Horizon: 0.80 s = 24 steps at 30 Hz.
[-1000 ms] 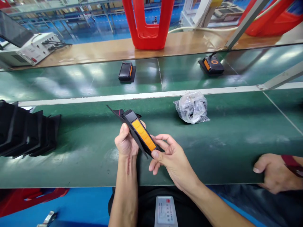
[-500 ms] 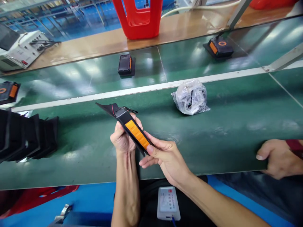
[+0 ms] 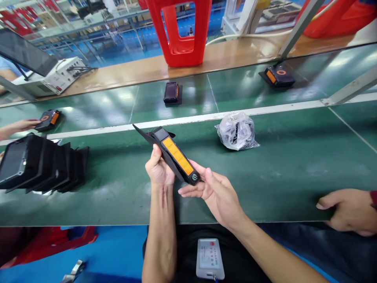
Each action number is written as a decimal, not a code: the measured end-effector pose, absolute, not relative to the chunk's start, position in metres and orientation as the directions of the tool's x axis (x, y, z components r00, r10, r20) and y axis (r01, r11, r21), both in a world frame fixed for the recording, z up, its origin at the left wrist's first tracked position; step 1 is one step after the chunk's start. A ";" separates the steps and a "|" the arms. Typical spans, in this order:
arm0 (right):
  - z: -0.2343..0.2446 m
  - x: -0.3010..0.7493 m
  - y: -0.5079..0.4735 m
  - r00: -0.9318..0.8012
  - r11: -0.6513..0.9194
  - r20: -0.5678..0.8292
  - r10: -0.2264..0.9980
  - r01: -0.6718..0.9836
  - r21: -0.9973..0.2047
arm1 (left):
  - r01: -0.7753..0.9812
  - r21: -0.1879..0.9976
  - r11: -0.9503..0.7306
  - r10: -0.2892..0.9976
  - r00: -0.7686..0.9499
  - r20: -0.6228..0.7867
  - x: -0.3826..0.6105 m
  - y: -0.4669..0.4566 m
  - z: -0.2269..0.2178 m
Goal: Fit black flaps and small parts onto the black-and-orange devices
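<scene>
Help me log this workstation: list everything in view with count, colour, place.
Flat bench top: 1, green, foreground
Wooden ledge: 1, brown, far side
Flat boxy device: 1, black and orange, held over bench
Similar devices: 3, black and orange, toward back
Leaning slabs: uncounted, black, near left
Crumpled plastic bag: 1, translucent, right of centre
Plastic frames: at least 3, red, ledge and below bench
Boxy instrument: 1, white, dark screen, ledge left
Background clutter: uncounted, mixed colours, beyond ledge
ID badge: 1, whitish, waist
Co-workers' hands: at least 2, bare, right and far left
Left hand: 1, bare, gripping device
Right hand: 1, bare, by device end
</scene>
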State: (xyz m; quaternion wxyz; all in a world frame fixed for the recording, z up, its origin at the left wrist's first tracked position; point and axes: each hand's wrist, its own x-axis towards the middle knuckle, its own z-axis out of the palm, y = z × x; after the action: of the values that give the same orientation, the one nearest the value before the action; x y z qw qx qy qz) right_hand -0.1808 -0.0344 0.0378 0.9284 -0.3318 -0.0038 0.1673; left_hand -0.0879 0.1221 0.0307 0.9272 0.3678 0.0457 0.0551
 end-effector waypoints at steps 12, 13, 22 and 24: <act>0.038 -0.187 -0.027 0.978 0.652 -0.124 0.167 -0.204 -0.730 | -0.088 0.647 0.757 0.169 0.983 -0.065 -0.089 0.110 0.043; 0.037 -0.186 -0.025 0.983 0.638 -0.131 0.126 -0.182 -0.749 | -0.098 0.646 0.757 0.185 0.980 -0.068 -0.087 0.110 0.043; 0.043 -0.173 -0.032 0.976 0.678 -0.097 0.194 -0.205 -0.706 | -0.073 0.622 0.780 0.119 0.992 -0.032 -0.071 0.111 0.044; 0.047 -0.174 -0.034 0.977 0.679 -0.098 0.188 -0.201 -0.706 | -0.068 0.623 0.780 0.112 0.993 -0.031 -0.071 0.111 0.044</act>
State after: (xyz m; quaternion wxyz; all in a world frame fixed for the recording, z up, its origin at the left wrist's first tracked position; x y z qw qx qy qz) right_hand -0.1735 -0.0343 0.0475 0.9162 -0.3864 0.0087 0.1061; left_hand -0.0709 0.1107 0.0443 0.9427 0.3285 0.0332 0.0478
